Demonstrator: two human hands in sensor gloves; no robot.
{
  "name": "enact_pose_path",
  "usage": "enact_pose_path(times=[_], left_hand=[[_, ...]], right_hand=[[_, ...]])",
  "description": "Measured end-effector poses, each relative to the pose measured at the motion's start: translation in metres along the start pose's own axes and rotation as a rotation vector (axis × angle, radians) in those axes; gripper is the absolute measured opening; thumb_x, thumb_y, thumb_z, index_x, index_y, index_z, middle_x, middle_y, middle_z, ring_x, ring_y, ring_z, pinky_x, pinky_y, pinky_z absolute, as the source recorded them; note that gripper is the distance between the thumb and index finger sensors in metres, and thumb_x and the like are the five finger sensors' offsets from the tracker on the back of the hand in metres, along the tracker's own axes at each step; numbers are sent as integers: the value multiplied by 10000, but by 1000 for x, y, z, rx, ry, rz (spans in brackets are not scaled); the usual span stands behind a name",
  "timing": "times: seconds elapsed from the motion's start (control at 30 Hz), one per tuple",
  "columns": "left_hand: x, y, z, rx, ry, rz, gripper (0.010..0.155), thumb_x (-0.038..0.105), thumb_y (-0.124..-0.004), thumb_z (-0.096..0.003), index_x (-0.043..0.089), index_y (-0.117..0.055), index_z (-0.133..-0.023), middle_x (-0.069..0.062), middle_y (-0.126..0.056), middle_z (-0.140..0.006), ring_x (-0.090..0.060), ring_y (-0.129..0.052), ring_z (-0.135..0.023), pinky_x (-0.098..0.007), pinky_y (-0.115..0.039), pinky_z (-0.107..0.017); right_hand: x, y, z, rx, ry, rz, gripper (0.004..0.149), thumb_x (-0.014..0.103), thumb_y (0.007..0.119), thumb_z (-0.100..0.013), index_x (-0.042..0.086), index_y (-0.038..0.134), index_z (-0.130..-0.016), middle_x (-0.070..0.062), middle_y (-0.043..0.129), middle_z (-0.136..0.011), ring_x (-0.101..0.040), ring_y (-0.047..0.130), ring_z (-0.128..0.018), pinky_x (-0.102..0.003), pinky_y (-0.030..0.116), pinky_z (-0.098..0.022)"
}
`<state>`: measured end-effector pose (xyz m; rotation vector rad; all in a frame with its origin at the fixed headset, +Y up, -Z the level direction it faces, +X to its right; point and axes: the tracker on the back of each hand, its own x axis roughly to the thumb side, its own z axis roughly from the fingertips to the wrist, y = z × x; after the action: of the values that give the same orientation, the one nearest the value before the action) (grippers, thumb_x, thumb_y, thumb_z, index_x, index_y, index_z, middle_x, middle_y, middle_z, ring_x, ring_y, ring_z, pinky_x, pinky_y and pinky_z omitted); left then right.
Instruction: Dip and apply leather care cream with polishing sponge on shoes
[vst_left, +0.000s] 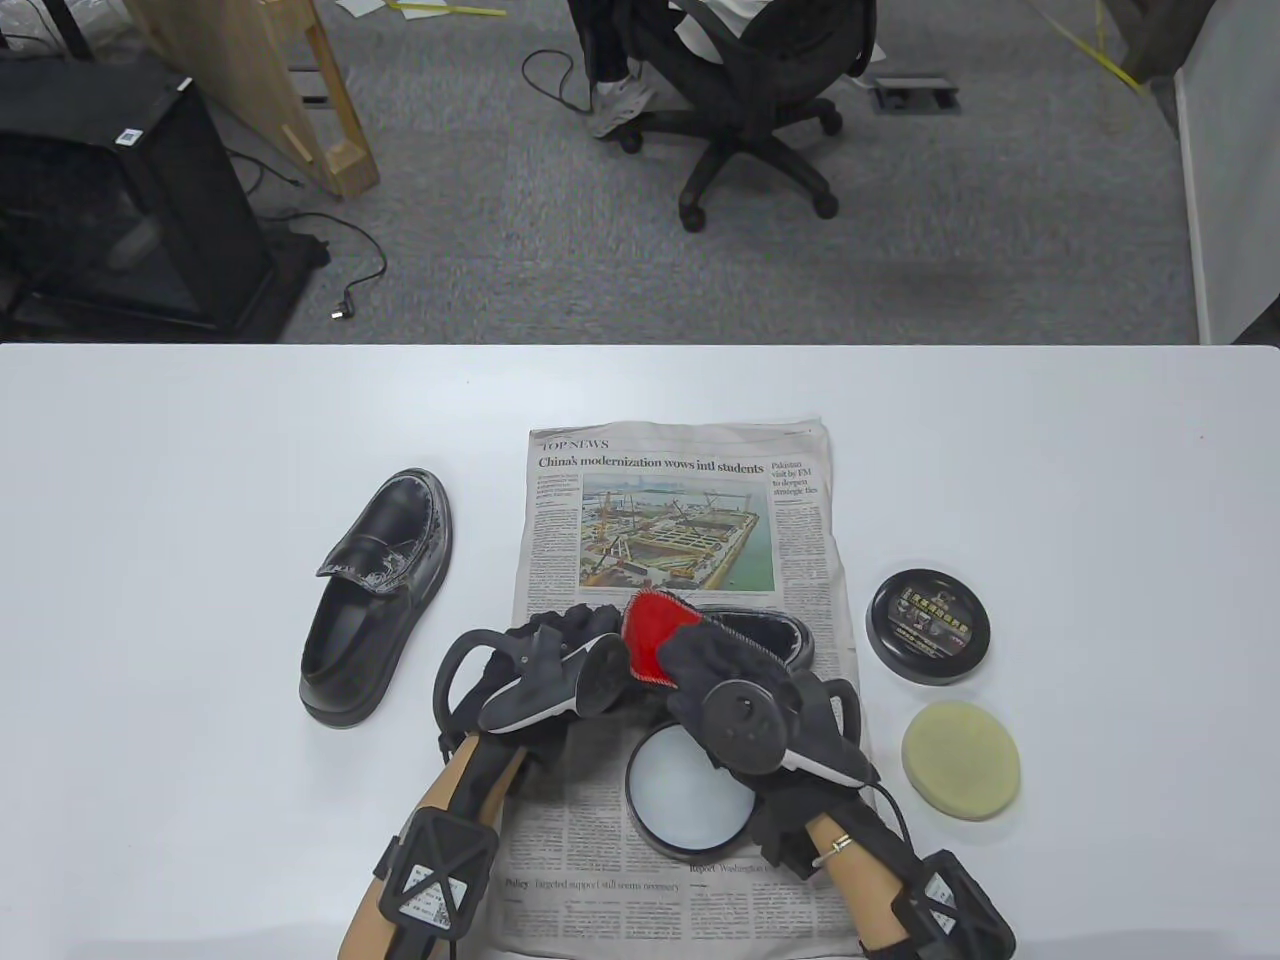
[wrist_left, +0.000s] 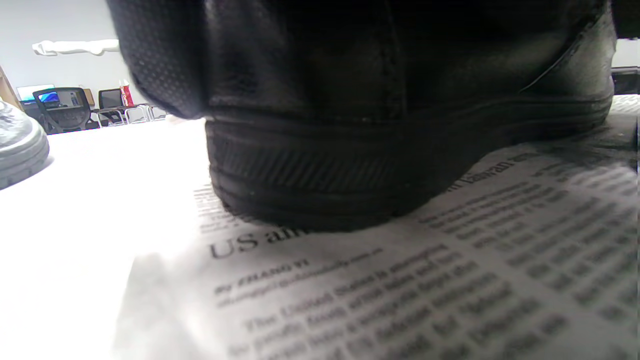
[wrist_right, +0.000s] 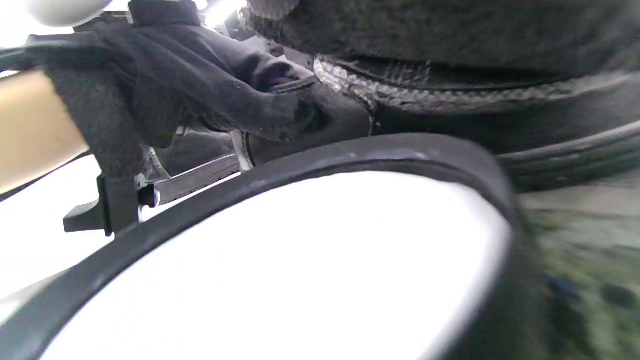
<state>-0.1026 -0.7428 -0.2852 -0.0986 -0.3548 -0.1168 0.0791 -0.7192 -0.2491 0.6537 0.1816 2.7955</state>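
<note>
A black shoe (vst_left: 770, 636) lies on the newspaper (vst_left: 680, 500), mostly hidden under both hands. My left hand (vst_left: 560, 640) grips its heel end; the heel fills the left wrist view (wrist_left: 400, 125). My right hand (vst_left: 700, 655) holds a red polishing sponge (vst_left: 652, 628) against the shoe's upper. The open cream tin (vst_left: 640, 800) with white cream stands on the newspaper just below my hands, and its rim (wrist_right: 350, 155) is close in the right wrist view. A second black shoe (vst_left: 375, 590) lies on the table to the left.
The tin's black lid (vst_left: 930, 626) lies right of the newspaper, with a round pale yellow sponge (vst_left: 962, 760) below it. The white table's far edge runs across the middle of the table view. An office chair (vst_left: 745, 90) stands on the floor beyond it.
</note>
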Motion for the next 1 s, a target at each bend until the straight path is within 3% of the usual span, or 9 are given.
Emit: enact_pose_path(times=[0.2, 0.3, 0.47, 0.67, 0.73, 0.9, 1.0], left_hand=[[0, 0, 0, 8, 12, 3, 886, 746, -621, -408, 233, -622, -1131, -82, -807, -1119, -345, -841, -934, -497, -767, -636], [0, 0, 0, 5, 21, -10, 879, 743, -613, -415, 230, -624, -1129, -86, -813, -1113, -346, -849, -923, -490, -774, -624], [1, 1, 0, 7, 32, -20, 874, 741, -607, -417, 227, -637, -1123, -90, -828, -1099, -343, -858, -909, -481, -782, -610], [1, 1, 0, 7, 25, -20, 868, 738, -609, -414, 231, -643, -1118, -84, -822, -1103, -348, -854, -913, -484, -777, -617], [1, 1, -1, 4, 20, -18, 864, 742, -610, -412, 241, -643, -1115, -78, -817, -1106, -346, -853, -917, -485, -775, -621], [1, 0, -1, 5, 4, -15, 860, 745, -612, -406, 259, -631, -1116, -64, -804, -1117, -341, -844, -932, -487, -769, -637], [1, 0, -1, 12, -6, -8, 854, 743, -626, -397, 270, -638, -1107, -54, -797, -1120, -331, -837, -943, -490, -759, -654]], right_hand=[[-40, 1, -25, 57, 216, -30, 537, 391, 441, -656, 178, 438, -1149, -119, 453, -1196, -409, 461, -1091, -601, 432, -728], [-63, 1, -16, 56, 287, 20, 534, 395, 454, -651, 192, 433, -1145, -93, 426, -1198, -389, 411, -1099, -586, 392, -730], [-79, -1, 18, 30, 306, 194, 524, 398, 487, -639, 219, 428, -1128, -75, 422, -1187, -396, 463, -1088, -546, 473, -745], [-63, 8, 45, 37, 162, 296, 507, 409, 519, -625, 273, 418, -1102, -31, 403, -1182, -349, 461, -1102, -526, 480, -763], [-47, 12, 45, 44, 84, 248, 499, 413, 531, -620, 291, 432, -1093, -23, 400, -1181, -345, 448, -1104, -527, 477, -764], [-10, 8, 26, -5, -15, 237, 498, 411, 515, -625, 289, 425, -1099, -46, 395, -1183, -367, 466, -1097, -540, 479, -761], [-1, 1, 7, -26, -24, 85, 497, 409, 504, -633, 300, 412, -1109, -46, 386, -1195, -370, 450, -1106, -581, 487, -752]])
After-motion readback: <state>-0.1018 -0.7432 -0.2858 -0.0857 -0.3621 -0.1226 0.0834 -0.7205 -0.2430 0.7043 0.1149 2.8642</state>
